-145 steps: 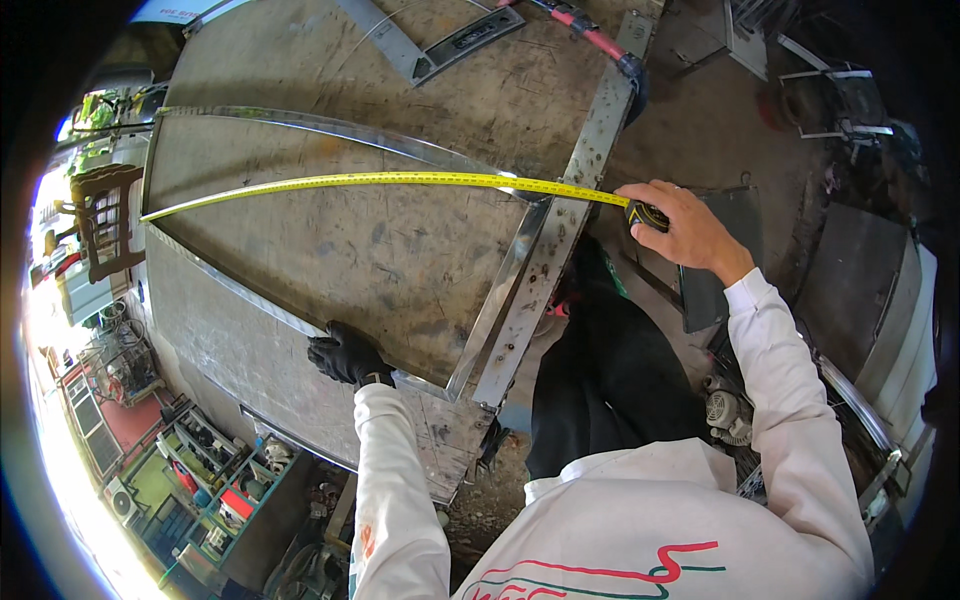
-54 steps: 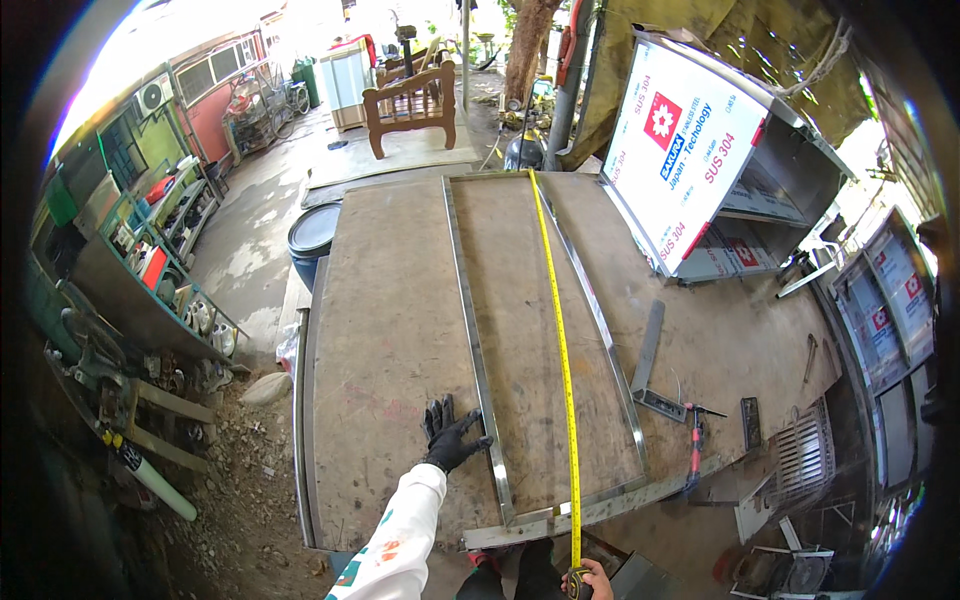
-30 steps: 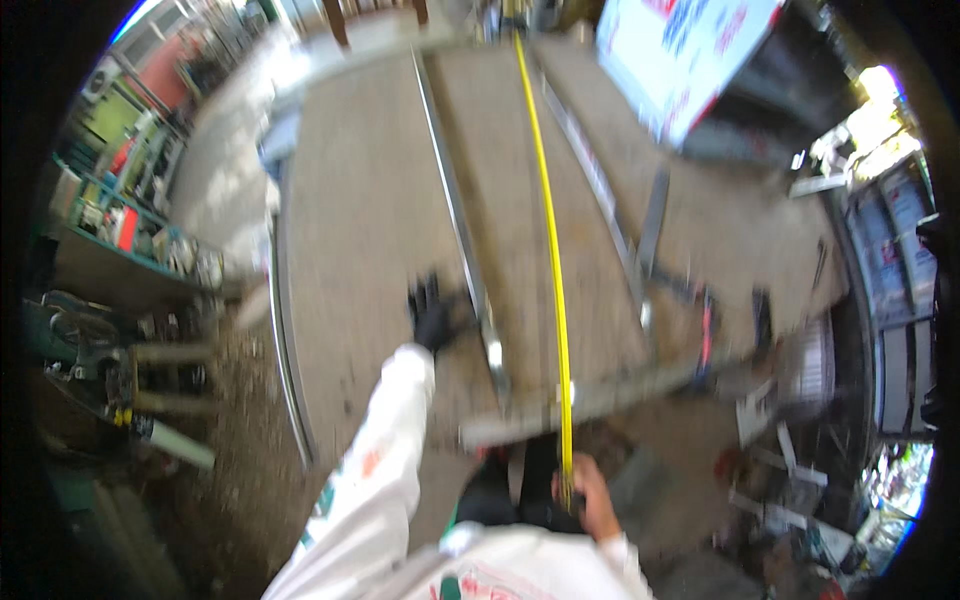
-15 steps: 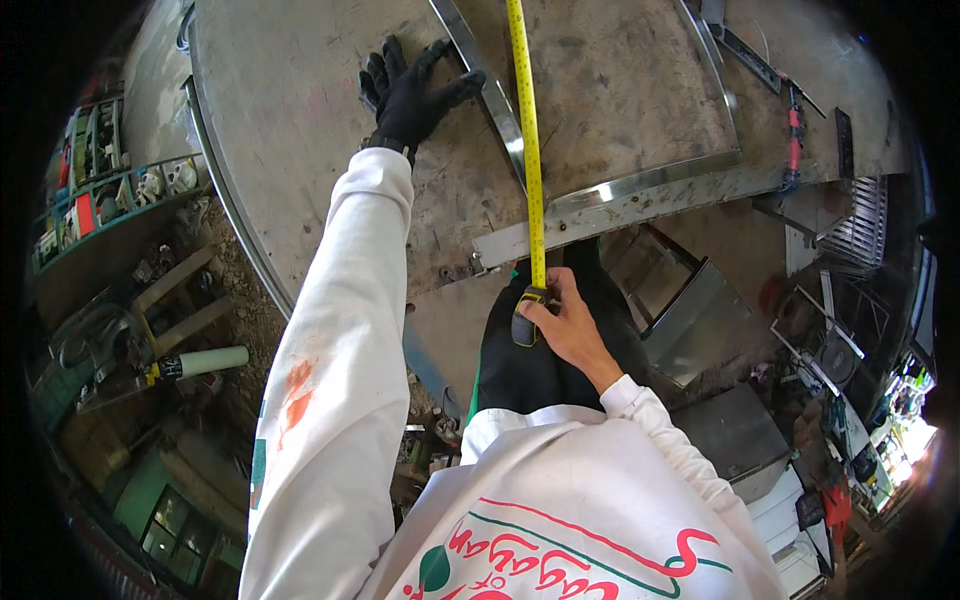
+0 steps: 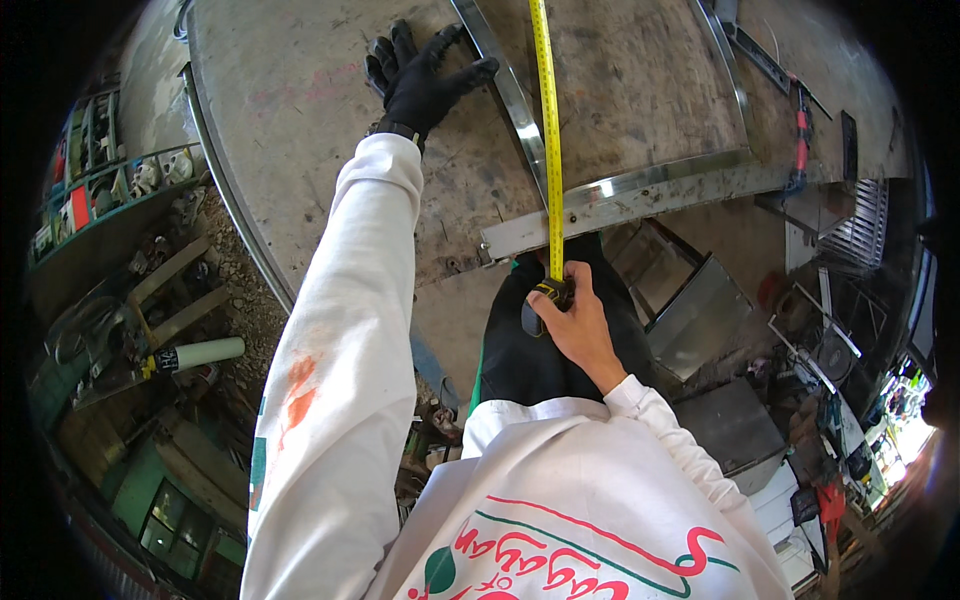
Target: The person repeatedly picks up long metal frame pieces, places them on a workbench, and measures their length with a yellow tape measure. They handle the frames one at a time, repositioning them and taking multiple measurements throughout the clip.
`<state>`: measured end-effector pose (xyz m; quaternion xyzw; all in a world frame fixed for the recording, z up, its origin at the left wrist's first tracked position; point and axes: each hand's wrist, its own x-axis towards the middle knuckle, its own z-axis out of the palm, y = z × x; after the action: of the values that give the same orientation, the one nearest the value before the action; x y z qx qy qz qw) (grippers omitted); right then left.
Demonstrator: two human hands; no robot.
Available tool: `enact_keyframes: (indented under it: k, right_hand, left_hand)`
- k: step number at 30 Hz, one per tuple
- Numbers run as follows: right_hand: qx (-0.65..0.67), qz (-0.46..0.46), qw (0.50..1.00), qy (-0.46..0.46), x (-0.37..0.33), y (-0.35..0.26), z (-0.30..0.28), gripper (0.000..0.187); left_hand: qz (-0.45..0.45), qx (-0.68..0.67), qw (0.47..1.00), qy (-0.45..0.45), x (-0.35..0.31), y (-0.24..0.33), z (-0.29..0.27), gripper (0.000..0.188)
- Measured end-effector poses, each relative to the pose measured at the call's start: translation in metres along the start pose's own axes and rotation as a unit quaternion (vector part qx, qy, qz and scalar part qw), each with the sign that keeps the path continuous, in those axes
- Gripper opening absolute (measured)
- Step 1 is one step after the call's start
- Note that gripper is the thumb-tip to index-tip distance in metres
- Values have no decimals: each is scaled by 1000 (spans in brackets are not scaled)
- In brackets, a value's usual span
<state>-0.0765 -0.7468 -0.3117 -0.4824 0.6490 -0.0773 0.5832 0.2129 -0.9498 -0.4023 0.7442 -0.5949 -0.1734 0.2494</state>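
My left hand [image 5: 422,88], in a black glove, lies on the worktable [image 5: 320,95] with its fingers spread. Its thumb and forefinger reach to the edge of a shiny metal bar [image 5: 512,105]. My bare right hand [image 5: 580,318] grips the black and yellow case of a tape measure [image 5: 545,300] in front of my legs. From the case the yellow tape blade [image 5: 551,130] runs away from me, over the table's near edge and along the right side of that bar. The blade's far end is out of view.
A second shiny metal strip [image 5: 660,172] lies along a flat bar [image 5: 520,235] at the table's near edge. A red-handled tool [image 5: 802,140] and a dark angled metal piece [image 5: 760,58] are at far right. Shelves with clutter [image 5: 120,180] stand left; a metal box [image 5: 735,425] sits lower right.
The view has shifted slightly, so the table and bars appear a little to the right and higher. My left hand remains spread by the bar; my right still holds the tape measure.
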Motion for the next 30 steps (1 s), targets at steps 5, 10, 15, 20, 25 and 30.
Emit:
enact_keyframes:
  k: [5, 10, 15, 20, 25, 30]
  right_hand:
    - [-13, 3, 1000, 13, 0, 0, 2, 59]
    - [-20, 1, 1000, 14, 0, 0, 3, 61]
    - [-41, -25, 998, 28, 0, 4, 5, 56]
    - [-28, 0, 999, 19, 1, 2, 2, 63]
    - [-27, -9, 999, 16, 0, 3, 1, 61]
    - [39, -16, 998, -41, 4, 23, -8, 54]
  left_hand:
    - [11, 2, 1000, 5, 0, -3, 1, 85]
    - [7, -4, 1000, 6, 1, -6, 4, 85]
    - [13, 2, 1000, 14, 1, -7, 5, 84]
    - [16, -3, 1000, 20, 1, -1, 1, 84]
    - [18, 5, 1000, 26, 1, -1, 2, 83]
    - [-7, 42, 999, -10, 0, -9, 6, 81]
